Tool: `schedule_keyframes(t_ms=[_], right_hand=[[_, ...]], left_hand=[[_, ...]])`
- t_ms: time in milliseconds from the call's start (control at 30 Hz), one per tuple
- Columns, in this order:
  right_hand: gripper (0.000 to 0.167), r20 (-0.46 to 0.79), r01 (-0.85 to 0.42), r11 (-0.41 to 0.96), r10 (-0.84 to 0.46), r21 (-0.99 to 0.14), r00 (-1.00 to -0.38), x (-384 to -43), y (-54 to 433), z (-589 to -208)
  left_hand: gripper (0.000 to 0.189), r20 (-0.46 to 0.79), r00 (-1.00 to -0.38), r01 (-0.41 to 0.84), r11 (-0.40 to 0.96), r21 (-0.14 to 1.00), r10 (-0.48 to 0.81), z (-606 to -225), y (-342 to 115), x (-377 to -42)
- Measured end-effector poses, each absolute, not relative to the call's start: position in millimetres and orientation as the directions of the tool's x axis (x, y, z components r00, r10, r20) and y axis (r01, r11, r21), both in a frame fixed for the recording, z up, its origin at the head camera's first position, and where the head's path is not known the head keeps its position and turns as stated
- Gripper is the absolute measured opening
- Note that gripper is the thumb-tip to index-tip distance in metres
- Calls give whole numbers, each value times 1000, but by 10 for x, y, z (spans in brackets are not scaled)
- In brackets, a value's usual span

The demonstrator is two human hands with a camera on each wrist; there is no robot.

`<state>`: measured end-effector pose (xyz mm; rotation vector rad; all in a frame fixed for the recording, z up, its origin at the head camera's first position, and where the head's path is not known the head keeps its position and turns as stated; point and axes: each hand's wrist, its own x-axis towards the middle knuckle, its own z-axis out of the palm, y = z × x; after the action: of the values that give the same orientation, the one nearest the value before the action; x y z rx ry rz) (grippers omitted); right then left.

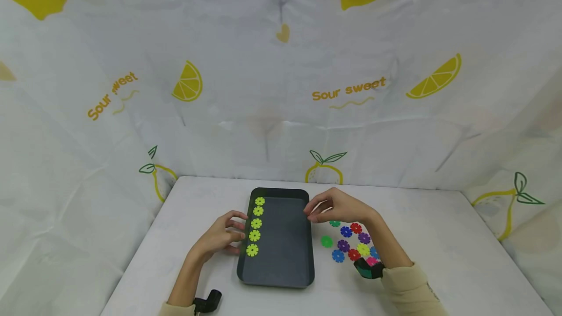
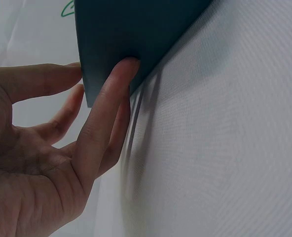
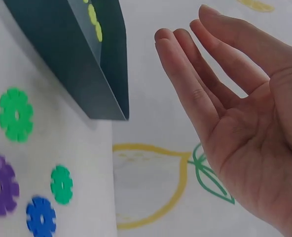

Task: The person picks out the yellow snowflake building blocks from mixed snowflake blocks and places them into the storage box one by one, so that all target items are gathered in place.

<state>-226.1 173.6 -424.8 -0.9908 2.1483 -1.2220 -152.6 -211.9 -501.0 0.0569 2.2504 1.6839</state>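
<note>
A dark grey rectangular tray [image 1: 287, 238] lies on the table, with a column of several yellow-green notched discs [image 1: 254, 235] along its left inner side. At the tray's left side is my left hand [image 1: 219, 235]; in the left wrist view its fingertips [image 2: 128, 66] touch the tray's outer wall [image 2: 131, 29]. My right hand [image 1: 340, 206] is by the upper right rim, fingers loosely bent. The right wrist view shows that hand [image 3: 239, 103] holding nothing, apart from the tray's corner [image 3: 106, 106].
Right of the tray lie several loose notched discs: a green disc [image 1: 327, 241], a purple disc [image 1: 343, 246], a blue disc [image 1: 338, 256] and a red disc [image 1: 353, 254] among them. The right forearm partly covers this group. A lemon-print cloth [image 1: 263, 135] hangs behind the white table [image 1: 210, 191].
</note>
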Motion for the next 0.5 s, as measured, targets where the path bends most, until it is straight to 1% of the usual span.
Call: schedule_keyframes(t_ms=[233,500], right_hand=[[25,-33,-355,350,-750,-867,-660,-2174,2118,-4229],[28,-72,-334,389,-737,-859,-672,-2053,2481,-4243]], left_hand=[[60,-238,-944,-164,301,939,229,-5012,-2110,-1521],[59,-241,-944,-167,303,938,224,-4991,-2107,-1522]])
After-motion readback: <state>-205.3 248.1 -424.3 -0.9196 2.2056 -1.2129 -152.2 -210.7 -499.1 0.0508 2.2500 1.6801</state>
